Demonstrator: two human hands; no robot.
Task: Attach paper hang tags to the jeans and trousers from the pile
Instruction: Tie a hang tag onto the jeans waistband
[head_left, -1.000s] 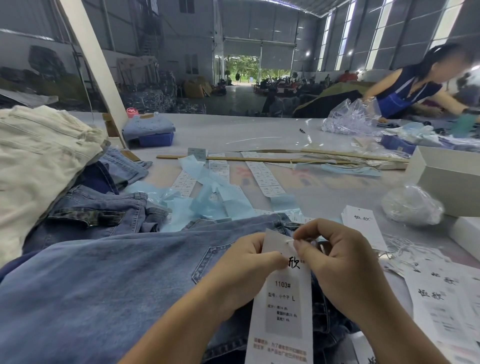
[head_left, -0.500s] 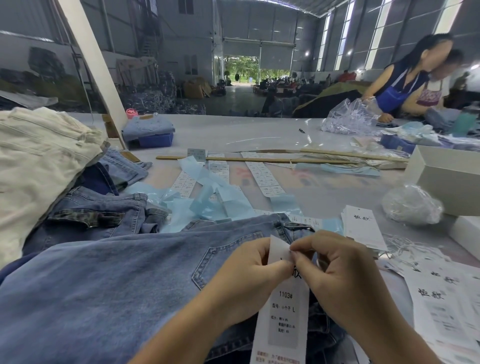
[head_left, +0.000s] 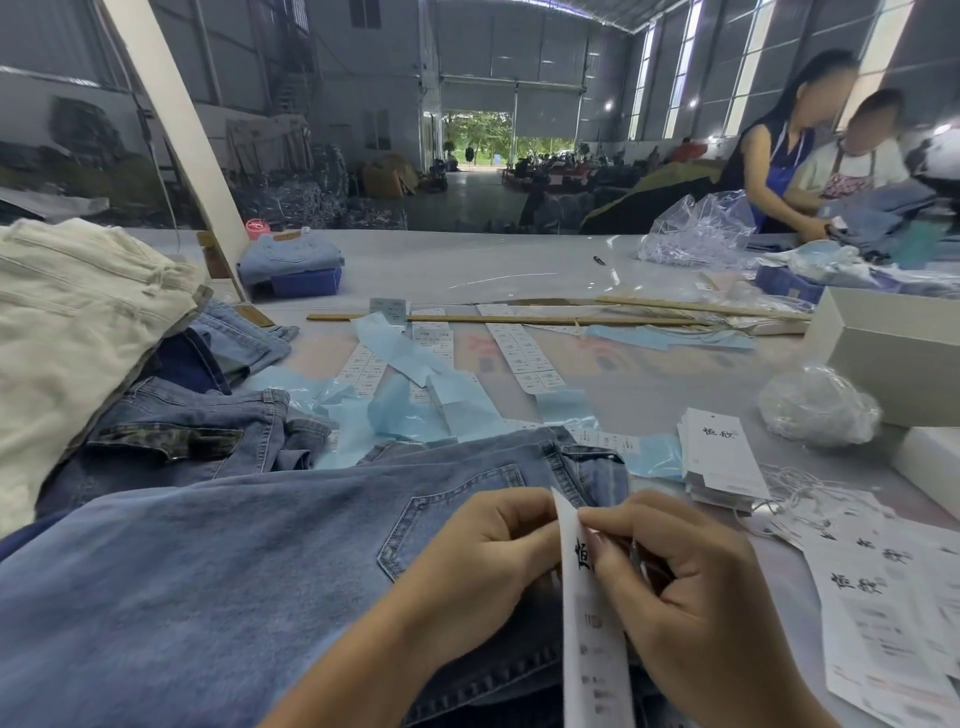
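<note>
Head view. Left hand (head_left: 488, 561) curled, fingertips pinching the top left edge of a white hang tag (head_left: 589, 634). Right hand (head_left: 675, 587) curled too, thumb and forefinger pinching the same tag's top from the other side, just beside the left fingertips. Tag turned nearly edge-on, hanging down between both hands, black printed characters partly showing near its top. Directly beneath, light blue jeans (head_left: 218, 571) spread flat across the near bench (head_left: 467, 265), back pocket just left of the left hand, waistband close above the fingertips. To the left, a pile of more jeans (head_left: 176, 441) topped by cream trousers (head_left: 67, 332). Right of the hands, a stack of blank tags (head_left: 719, 457) beside loose white strings (head_left: 810, 493) and further printed tags (head_left: 883, 613) lying flat. Farther back, pale blue paper strips (head_left: 415, 410), label sheets (head_left: 524, 353), long wooden sticks (head_left: 519, 318), a crumpled clear bag (head_left: 815, 405), a white box (head_left: 893, 353). Across the bench at far right, two people (head_left: 810, 150) bent over garments.
</note>
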